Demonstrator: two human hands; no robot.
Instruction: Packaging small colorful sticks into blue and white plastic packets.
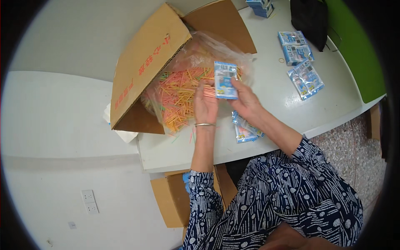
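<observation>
My right hand [246,99] pinches a small blue-and-white packet [225,78] by its right edge, thumb on its face. Just left of it, my left hand [205,106] is curled around several thin pink sticks [210,91], whose right ends reach behind the packet or into it; which one, I cannot tell. Behind my left hand lies a heap of thin pink, yellow and green sticks [177,98]. The heap fills a clear plastic bag [235,54] in a tipped cardboard box [154,58] with its flaps open.
More packets [245,132] lie near the table's front edge. Others [306,79] sit at the right, and a stack [261,7] stands at the back. A black bag [308,23] rests beside a green panel [354,50]. Below the table is an open carton [168,202].
</observation>
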